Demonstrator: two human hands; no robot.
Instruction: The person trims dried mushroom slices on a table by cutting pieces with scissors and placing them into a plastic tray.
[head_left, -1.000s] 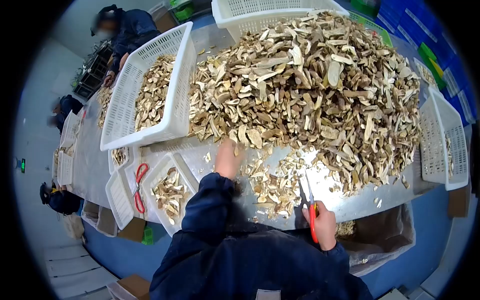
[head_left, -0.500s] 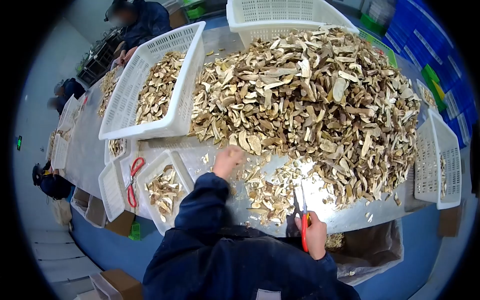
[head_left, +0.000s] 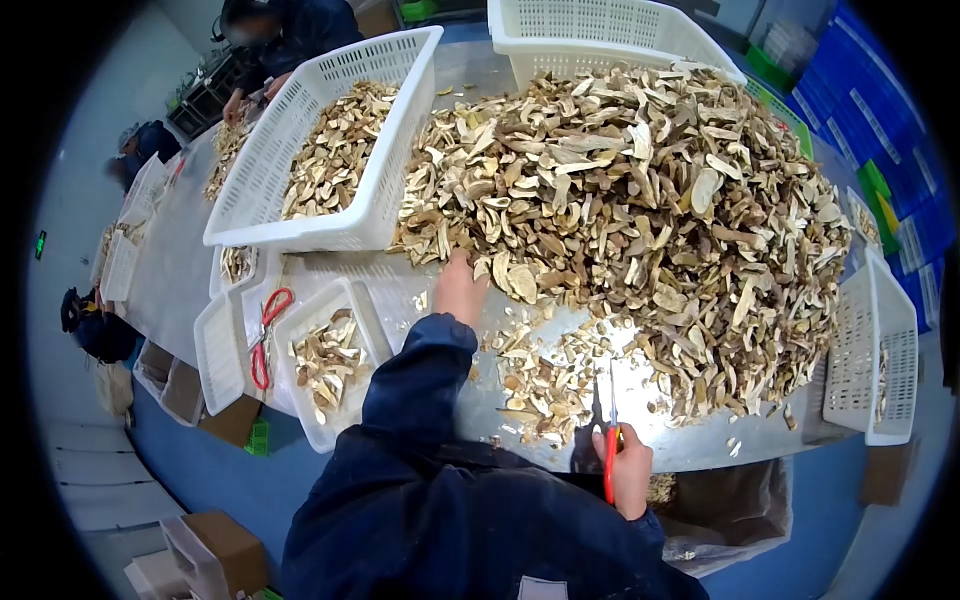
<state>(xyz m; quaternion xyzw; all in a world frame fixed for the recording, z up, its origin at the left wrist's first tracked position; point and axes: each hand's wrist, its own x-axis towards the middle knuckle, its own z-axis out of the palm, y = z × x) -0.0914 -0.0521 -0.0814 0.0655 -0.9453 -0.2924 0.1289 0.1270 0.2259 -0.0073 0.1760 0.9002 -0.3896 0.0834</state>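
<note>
A large heap of dried, sliced pale-brown pieces covers much of the metal table. My left hand touches the heap's near left edge; its fingertips are partly hidden among the pieces, so what they grip is unclear. Red-handled scissors are in my right hand, blades pointing away from me over the table. Between my hands lies a loose scatter of small pieces. Left of my left arm, a small white tray holds some slices.
A white basket of slices stands left of the heap, another basket behind it, a third at right. Red scissors lie at left near a white lid. A lined box sits below the table edge. A co-worker works far left.
My left hand has moved forward from the bare table beside the heap to the heap's edge. My right hand still holds the scissors. The camera view has shifted.
</note>
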